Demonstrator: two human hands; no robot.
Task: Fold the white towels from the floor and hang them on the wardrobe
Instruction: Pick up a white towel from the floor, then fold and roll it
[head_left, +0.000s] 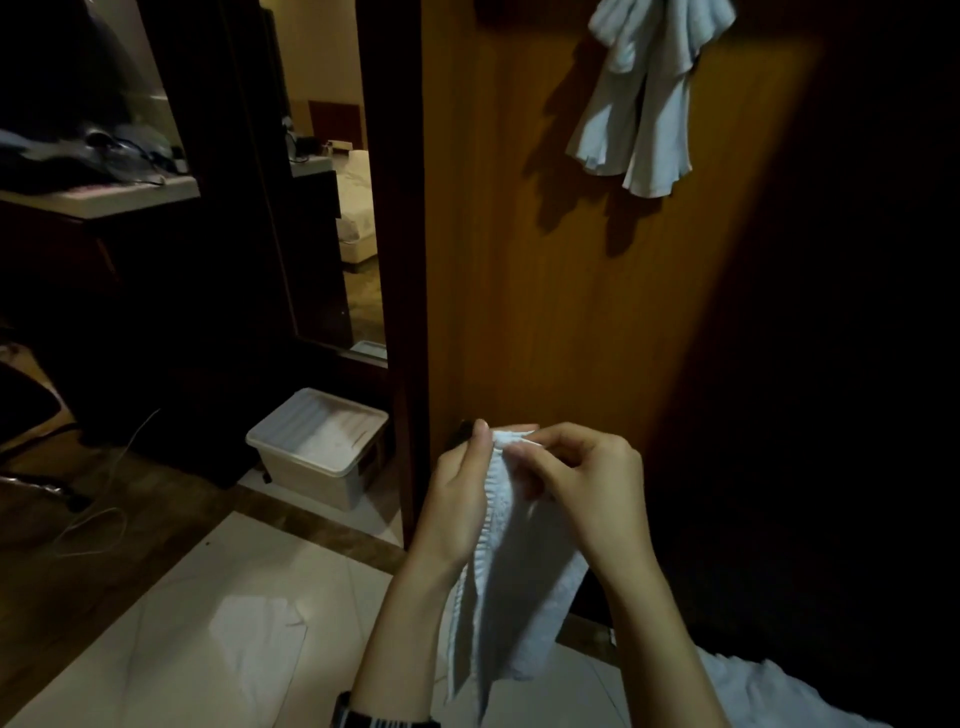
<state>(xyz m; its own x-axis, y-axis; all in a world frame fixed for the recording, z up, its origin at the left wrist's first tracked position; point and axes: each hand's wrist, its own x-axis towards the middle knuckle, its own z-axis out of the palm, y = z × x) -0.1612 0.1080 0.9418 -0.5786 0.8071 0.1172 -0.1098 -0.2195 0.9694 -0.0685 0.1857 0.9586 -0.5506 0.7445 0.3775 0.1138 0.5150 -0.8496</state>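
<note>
A white towel (511, 587) hangs folded lengthwise between my hands, low in the middle of the view. My left hand (460, 499) grips its top edge with the thumb up. My right hand (582, 480) pinches the same top edge from the right. Both hands are close together in front of the wooden wardrobe door (571, 312). Other white towels (641, 93) hang bunched from the top of that door, at the upper right. More white cloth (779, 696) lies on the floor at the bottom right, partly hidden by my right arm.
A white lidded plastic box (317, 447) stands on the floor left of the wardrobe. A mirror (332, 208) is behind it. A dark desk (98, 197) with clutter is at the left, with cables (98, 519) on the floor. Pale floor tiles (208, 623) lie below.
</note>
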